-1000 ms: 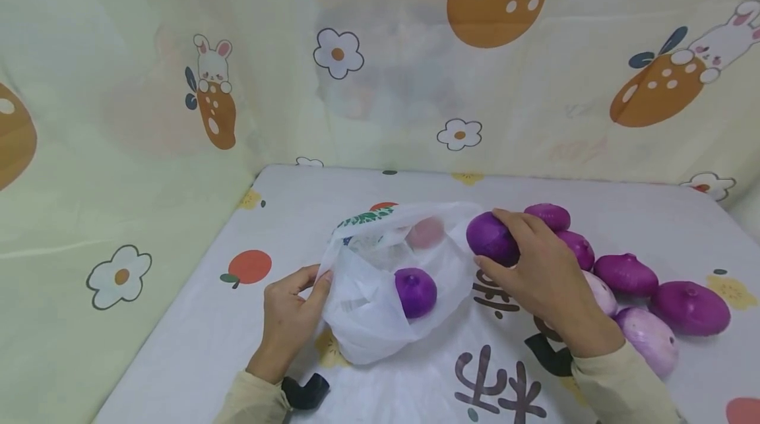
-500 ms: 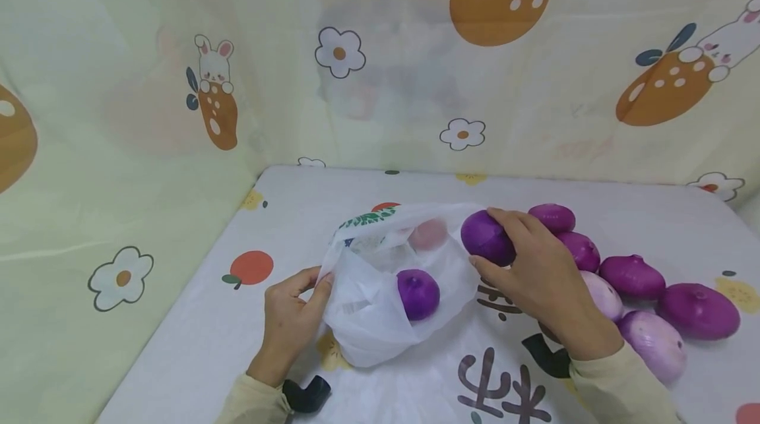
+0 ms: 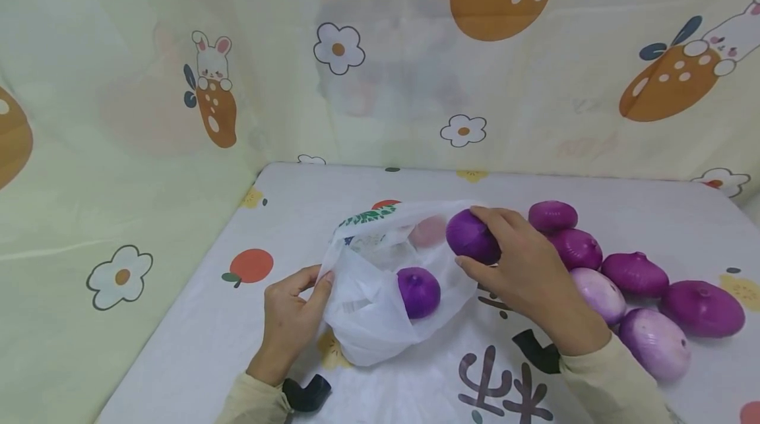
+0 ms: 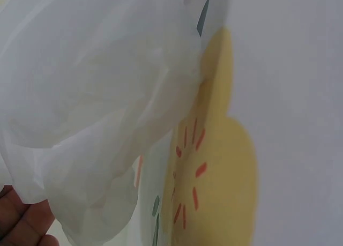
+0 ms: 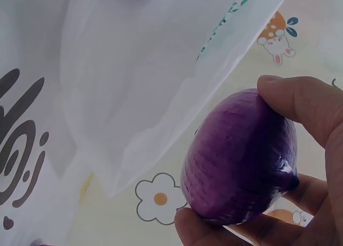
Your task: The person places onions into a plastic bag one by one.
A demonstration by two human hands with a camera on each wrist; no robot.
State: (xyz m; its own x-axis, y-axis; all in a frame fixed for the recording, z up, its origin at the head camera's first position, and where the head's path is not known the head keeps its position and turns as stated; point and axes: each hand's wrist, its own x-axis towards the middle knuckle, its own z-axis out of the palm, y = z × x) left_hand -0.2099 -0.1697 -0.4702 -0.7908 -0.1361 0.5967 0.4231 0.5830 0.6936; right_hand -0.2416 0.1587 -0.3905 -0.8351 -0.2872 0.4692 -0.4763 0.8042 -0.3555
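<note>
My right hand [image 3: 515, 264] grips a purple onion [image 3: 471, 237] [image 5: 239, 158] at the right rim of a thin white plastic bag [image 3: 380, 282] [image 5: 144, 80]. My left hand [image 3: 292, 308] pinches the bag's left edge [image 4: 80, 149] and holds the mouth apart. Inside the bag lies another purple onion [image 3: 418, 291], and a paler one [image 3: 429, 231] shows through the far wall. The bag rests on a printed white cloth [image 3: 249, 338].
Several more purple and pale onions [image 3: 635, 273] lie in a group on the cloth to the right of my right hand. A patterned curtain [image 3: 178, 81] closes off the back and left side. A black strap [image 3: 305, 392] sits by my left wrist.
My right hand has carried the purple onion leftward, from beside the group of onions to the bag's right rim. The left hand has stayed on the bag's edge.
</note>
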